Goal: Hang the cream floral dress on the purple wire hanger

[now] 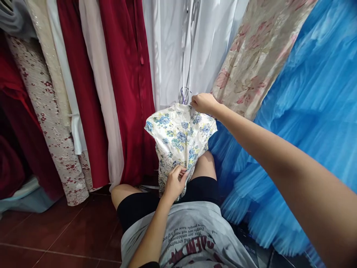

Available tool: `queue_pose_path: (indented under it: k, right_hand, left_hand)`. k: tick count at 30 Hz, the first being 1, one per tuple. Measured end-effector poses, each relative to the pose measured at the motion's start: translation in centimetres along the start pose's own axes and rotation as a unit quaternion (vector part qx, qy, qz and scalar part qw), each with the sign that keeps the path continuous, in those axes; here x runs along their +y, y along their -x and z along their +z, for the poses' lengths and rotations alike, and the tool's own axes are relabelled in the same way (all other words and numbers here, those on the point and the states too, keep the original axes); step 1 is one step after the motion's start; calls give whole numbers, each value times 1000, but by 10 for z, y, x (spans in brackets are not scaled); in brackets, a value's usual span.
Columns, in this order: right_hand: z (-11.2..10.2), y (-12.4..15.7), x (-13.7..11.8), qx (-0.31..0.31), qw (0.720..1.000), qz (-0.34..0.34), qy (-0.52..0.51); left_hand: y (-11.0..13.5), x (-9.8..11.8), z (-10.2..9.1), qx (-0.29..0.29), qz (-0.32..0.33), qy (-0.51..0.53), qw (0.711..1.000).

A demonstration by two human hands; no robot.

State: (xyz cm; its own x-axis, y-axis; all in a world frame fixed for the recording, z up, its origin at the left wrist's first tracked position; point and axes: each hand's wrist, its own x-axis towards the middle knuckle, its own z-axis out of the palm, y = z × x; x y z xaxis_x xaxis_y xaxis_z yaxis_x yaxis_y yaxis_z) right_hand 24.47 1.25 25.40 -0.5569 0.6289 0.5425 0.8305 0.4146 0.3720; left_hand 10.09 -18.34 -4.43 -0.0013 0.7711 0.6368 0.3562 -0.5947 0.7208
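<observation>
A white short-sleeved dress (174, 137) printed with blue flowers hangs in front of me, its lower part between my thighs. The hook of a purple hanger (183, 97) shows above its neckline. My right hand (203, 103) pinches the neckline at the top of a vertical seam or closure. Lower down that line, my left hand (176, 181) has its thumb and fingers closed on the fabric. Whether a zipper pull is in either hand I cannot make out.
Dark red (122, 93), pink and patterned garments hang on the left, white fabric (170, 56) behind. At right are a floral gown (256, 59) and a blue tulle gown (312, 123) reaching the floor. A light-blue tub (30, 199) stands on red tiles (75, 230).
</observation>
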Motion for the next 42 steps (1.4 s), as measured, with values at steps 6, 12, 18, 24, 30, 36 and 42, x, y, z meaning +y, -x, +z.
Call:
queue_pose_path:
  k: [6, 12, 18, 24, 30, 36, 42]
  right_hand:
    - [-9, 22, -2, -10, 998, -66, 22]
    - [-21, 33, -3, -27, 993, -107, 39]
    - [-20, 34, -10, -7, 993, -115, 34]
    - [-18, 34, -9, -8, 995, -101, 22]
    - [2, 40, -31, 14, 996, -84, -3]
    - [45, 77, -75, -96, 971, -217, -6]
    - [55, 91, -79, -85, 971, -222, -25]
  left_hand:
    - [-25, 25, -6, 55, 87, -38, 994]
    - [-152, 76, -49, 110, 201, -126, 965]
    - [-265, 101, -60, -11, 180, -355, 917]
    - [-281, 97, -62, -101, 164, -428, 883]
    - [-290, 97, -64, -16, 147, -373, 916]
    - [-307, 71, -100, 96, 48, -377, 920]
    - [-284, 8, -184, 154, -53, -412, 896]
